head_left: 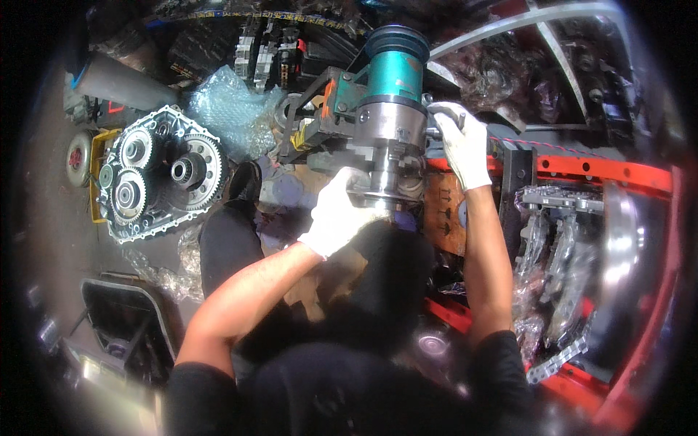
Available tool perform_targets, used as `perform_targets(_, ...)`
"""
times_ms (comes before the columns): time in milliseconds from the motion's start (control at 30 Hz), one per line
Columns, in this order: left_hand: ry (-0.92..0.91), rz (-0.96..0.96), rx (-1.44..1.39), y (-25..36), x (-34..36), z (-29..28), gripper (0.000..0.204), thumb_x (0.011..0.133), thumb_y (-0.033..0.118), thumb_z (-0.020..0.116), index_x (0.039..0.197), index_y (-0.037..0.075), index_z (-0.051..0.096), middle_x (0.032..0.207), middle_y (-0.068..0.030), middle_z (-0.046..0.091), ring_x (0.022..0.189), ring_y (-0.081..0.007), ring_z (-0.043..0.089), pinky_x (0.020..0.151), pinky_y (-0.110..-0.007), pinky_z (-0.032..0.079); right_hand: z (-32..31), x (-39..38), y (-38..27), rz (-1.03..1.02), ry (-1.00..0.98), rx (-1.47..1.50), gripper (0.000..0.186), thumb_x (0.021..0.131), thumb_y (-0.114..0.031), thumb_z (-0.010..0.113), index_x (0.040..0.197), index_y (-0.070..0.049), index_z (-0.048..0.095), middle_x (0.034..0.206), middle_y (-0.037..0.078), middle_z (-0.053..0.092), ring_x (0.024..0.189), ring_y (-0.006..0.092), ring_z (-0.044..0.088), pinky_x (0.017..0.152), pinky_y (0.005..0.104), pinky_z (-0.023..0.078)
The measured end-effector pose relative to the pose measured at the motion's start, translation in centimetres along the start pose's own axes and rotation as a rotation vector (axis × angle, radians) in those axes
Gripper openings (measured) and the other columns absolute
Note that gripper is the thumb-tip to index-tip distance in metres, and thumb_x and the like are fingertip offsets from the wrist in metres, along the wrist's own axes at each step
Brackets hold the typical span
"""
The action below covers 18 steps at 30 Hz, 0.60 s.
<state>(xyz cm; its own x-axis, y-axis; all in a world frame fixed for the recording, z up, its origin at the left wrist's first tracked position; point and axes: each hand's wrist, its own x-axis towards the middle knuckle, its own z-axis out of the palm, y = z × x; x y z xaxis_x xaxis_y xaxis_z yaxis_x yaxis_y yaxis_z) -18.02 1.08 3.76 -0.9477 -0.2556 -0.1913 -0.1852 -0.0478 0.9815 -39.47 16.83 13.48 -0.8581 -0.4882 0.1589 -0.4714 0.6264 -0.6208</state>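
Both of my hands wear white gloves. My left hand (pixel 340 212) grips the lower metal end of a machine assembly, right under its grey cylindrical body (pixel 390 129). A teal housing with a dark round cap (pixel 396 62) tops that assembly. My right hand (pixel 463 142) is closed on a metal part at the right side of the grey body. My bare forearms come up from the lower edge, and my dark-clothed legs lie beneath the assembly.
A gearbox housing with several exposed gears (pixel 156 174) lies on the floor at left, beside a yellow tray (pixel 97 178) and crumpled bubble wrap (pixel 229 105). A dark oil pan (pixel 127 327) sits lower left. A red metal frame (pixel 603 171) with metal parts (pixel 563 200) stands at right.
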Motion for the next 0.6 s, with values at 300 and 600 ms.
perform_targets(300, 0.042, 0.088, 0.170, 1.9, -0.3, -0.4, 0.040, 0.077, 0.022, 0.089, 0.107, 0.008, 0.068, 0.093, -0.0156, 0.072, 0.083, -0.0313, 0.073, 0.075, -0.042, 0.059, 2.0, -0.3, 3.5, 0.625, 0.013, 0.333, 0.029, 0.102, -0.016, 0.058, 0.118, -0.003, 0.078, 0.102, 0.008, 0.077, 0.078, 0.0146, 0.070, 0.062, 0.0302, 0.054)
perform_targets(600, 0.134, 0.288, 0.211, 0.3, -0.1, 0.5, 0.038, 0.077, 0.012, 0.083, 0.110, 0.008, 0.065, 0.093, -0.0155, 0.070, 0.081, -0.0364, 0.072, 0.072, -0.044, 0.058, 3.0, -0.3, 4.6, 0.685, 0.066, 0.554, 0.019, 0.091, -0.008, 0.061, 0.102, -0.005, 0.077, 0.084, 0.004, 0.071, 0.063, 0.0144, 0.064, 0.054, 0.0279, 0.053)
